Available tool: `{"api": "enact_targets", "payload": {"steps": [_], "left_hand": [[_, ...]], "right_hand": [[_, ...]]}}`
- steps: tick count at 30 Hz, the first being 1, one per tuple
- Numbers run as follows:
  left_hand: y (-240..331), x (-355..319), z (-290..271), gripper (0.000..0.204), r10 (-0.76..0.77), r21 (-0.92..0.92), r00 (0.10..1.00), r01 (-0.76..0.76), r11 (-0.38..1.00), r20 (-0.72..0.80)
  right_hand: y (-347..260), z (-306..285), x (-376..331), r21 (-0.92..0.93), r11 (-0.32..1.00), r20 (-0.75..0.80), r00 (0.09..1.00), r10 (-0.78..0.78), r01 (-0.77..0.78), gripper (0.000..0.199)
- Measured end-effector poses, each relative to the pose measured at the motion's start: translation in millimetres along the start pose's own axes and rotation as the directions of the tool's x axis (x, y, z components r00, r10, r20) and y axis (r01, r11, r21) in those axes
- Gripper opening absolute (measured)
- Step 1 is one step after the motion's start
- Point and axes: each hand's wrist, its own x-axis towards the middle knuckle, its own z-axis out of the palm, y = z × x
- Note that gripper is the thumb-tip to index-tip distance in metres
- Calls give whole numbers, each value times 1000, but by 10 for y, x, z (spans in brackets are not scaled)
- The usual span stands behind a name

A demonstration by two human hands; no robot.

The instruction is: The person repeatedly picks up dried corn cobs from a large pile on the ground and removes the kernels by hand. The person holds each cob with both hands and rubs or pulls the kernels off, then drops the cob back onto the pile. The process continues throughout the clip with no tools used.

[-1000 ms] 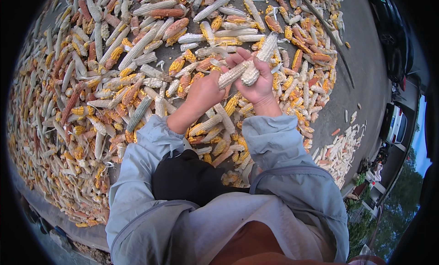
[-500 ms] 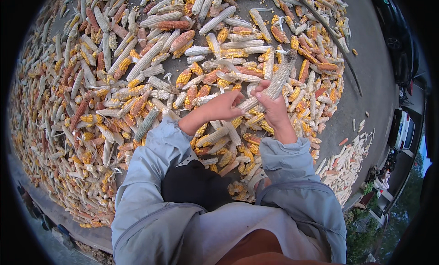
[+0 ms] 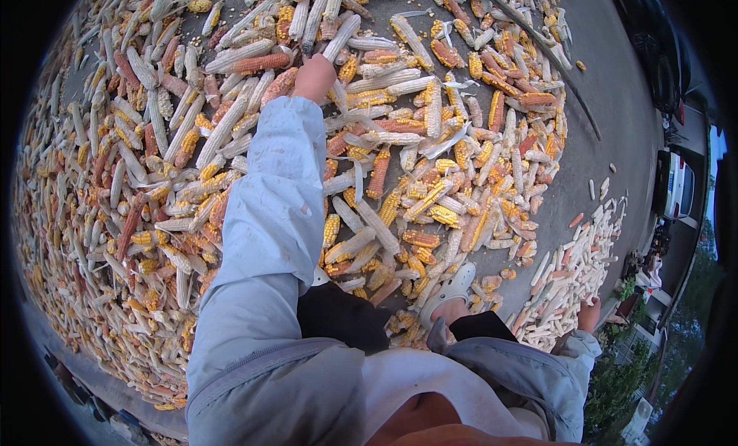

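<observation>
My left hand (image 3: 315, 78) is stretched out over the far part of the spread of corn, back of the hand up. Its fingers are down among the ears, touching the lower end of a pale ear of corn (image 3: 343, 37); the fingertips are hidden, so I cannot tell if they grip it. Far to the right, my right hand (image 3: 590, 315) hangs beside a pile of bare corncobs (image 3: 569, 281). Its fingers look parted, and no cob shows in them. Around my left hand lie a reddish ear (image 3: 261, 63) and several yellow and white ears.
Ears of corn cover the ground to the left and ahead. A long dark stick (image 3: 550, 58) lies across their right edge. My shoe (image 3: 450, 292) stands among the near ears. Grey pavement (image 3: 615, 92) runs along the right, with a white vehicle (image 3: 676, 186) beyond.
My hands were together on a mostly stripped corncob. They have parted: the left has reached forward to the ears, the right has swung to the cob pile. That cob is no longer in my hands.
</observation>
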Motion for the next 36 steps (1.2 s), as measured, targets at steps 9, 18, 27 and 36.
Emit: {"api": "enact_targets", "payload": {"steps": [9,18,27,36], "left_hand": [[-46,-1756,-524,35,619,-784,584,615,85,525],[308,-2840,-46,28,553,-734,485,499,461,677],[627,-3254,-212,11,269,-762,724,528,375,635],[620,-3367,-11,11,322,-685,638,471,556,700]], "right_hand": [[-3098,1279,-1589,669,726,425,720,-549,159,46],[-5490,700,-3030,947,-44,122,483,-867,-319,60],[-5334,531,-3279,750,-117,155,345,-926,-651,55],[-5121,772,-3189,462,-41,359,229,-905,-886,58]]}}
